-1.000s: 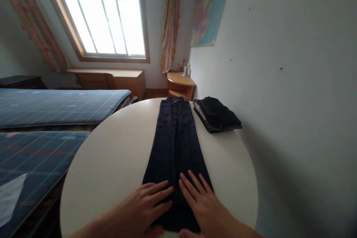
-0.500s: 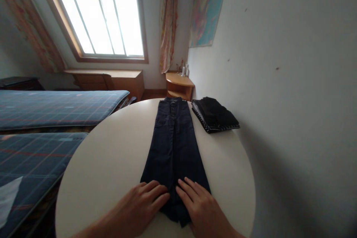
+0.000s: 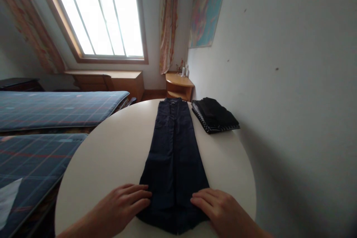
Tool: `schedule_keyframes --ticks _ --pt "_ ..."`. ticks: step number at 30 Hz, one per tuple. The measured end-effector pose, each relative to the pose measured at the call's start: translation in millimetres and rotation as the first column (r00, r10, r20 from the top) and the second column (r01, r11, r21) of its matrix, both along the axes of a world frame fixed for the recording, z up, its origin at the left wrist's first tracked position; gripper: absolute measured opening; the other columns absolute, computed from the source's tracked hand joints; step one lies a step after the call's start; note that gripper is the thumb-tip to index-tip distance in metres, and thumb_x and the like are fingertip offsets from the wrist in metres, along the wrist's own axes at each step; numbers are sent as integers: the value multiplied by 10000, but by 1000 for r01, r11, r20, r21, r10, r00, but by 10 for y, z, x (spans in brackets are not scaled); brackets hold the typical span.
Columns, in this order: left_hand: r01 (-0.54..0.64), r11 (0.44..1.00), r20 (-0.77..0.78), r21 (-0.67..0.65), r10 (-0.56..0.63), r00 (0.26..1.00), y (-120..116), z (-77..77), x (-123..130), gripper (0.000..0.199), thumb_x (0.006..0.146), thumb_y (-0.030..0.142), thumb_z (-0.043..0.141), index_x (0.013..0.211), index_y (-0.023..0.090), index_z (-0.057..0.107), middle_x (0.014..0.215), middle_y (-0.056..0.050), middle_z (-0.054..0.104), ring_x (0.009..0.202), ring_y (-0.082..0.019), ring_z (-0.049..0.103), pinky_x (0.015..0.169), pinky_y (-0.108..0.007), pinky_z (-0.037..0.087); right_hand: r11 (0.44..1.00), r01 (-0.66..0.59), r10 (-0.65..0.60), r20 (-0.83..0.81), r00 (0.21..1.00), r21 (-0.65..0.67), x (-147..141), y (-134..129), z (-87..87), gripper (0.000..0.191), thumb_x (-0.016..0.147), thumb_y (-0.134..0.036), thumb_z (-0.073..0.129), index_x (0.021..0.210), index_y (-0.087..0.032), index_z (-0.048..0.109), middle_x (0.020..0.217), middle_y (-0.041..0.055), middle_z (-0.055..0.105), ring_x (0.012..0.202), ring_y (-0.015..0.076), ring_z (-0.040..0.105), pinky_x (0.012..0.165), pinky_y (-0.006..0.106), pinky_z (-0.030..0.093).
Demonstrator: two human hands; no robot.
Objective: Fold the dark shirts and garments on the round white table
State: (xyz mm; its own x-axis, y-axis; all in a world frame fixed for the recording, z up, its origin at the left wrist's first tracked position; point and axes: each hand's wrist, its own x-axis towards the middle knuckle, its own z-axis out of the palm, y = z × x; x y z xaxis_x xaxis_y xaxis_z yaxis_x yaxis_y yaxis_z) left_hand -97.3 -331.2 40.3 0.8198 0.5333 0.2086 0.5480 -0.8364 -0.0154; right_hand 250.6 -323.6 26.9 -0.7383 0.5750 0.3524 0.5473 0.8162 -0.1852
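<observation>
Dark navy trousers [image 3: 173,156] lie lengthwise on the round white table [image 3: 106,163], the buttoned waist at the far end and the leg hems toward me. Over the left edge of the lower legs, my left hand [image 3: 125,206] rests with its fingers stretched out on the cloth. My right hand [image 3: 216,206] lies likewise on the opposite edge, fingers extended and slightly bent. Both hands look open, though their thumbs are hidden. The legs lie side by side, with a crease running down between them.
A folded stack of black clothes [image 3: 214,115] sits at the table's far right, near the white wall [image 3: 292,119]. Plaid mattresses [image 3: 55,109] are on the left. Beyond the table stand a wooden corner shelf [image 3: 180,80] and a desk [image 3: 125,74] under the window.
My hands have moved apart, from near the middle of the trouser legs to their outer edges. The lower legs now lie wider and flatter, their hems spread toward me.
</observation>
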Motion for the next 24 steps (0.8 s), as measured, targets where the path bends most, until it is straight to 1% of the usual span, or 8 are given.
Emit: schedule_keyframes --ticks 5,9,11,13,16,19,22,24 --pt "90 989 41 -119 -85 996 -39 140 63 334 942 10 432 1156 235 554 1187 20 733 1060 -162 703 921 -274 526 964 -197 213 70 975 -179 108 37 181 289 948 -57 458 1070 -204 674 963 21 770 867 156 710 787 247 524" --pt "118 965 163 -234 -81 983 -128 367 156 430 824 -24 424 1114 266 549 1002 54 758 828 -126 730 776 -243 538 912 -289 321 65 945 -292 135 3 346 272 902 -87 514 1065 -227 681 906 -12 777 774 140 711 715 238 504" --pt "119 971 218 -208 -73 973 -121 458 169 463 771 -10 418 1118 271 545 960 44 755 778 -130 723 747 -250 537 896 -332 349 5 937 -296 142 18 457 280 901 -94 509 1084 -231 672 929 -18 778 772 129 716 717 231 500" --pt "88 990 284 -111 -53 957 -39 517 156 463 777 13 415 1140 268 547 962 19 756 787 -140 722 748 -254 537 902 -346 344 -58 937 -257 154 90 587 304 909 -84 479 1112 -222 657 958 0 776 804 124 722 739 226 501" --pt "-26 1000 393 2 23 919 234 564 124 405 834 51 430 1148 262 575 981 -3 756 852 -145 724 774 -241 537 953 -262 244 -130 961 -152 172 325 780 304 934 -92 452 1136 -210 646 979 41 767 860 129 722 786 230 510" --pt "-198 979 447 -44 196 873 623 593 131 351 853 90 435 1094 253 632 997 3 754 851 -141 720 769 -227 540 995 -39 22 -181 983 -94 154 699 886 293 943 -119 462 1131 -227 660 990 42 759 881 139 713 800 241 523" --pt "-399 909 403 -125 414 816 1048 573 187 328 872 182 449 1102 249 674 1064 -10 752 813 -173 712 758 -273 548 987 138 -153 -228 962 -80 73 1155 832 253 963 -184 486 1116 -240 680 1043 48 752 942 171 707 863 292 530" --pt "-471 864 356 -180 503 787 1320 511 228 342 879 220 457 1132 245 684 1107 -25 744 863 -202 706 829 -317 540 975 208 -221 -235 947 -76 0 1450 709 240 948 -193 517 1103 -232 696 1059 61 749 986 206 700 913 342 524"
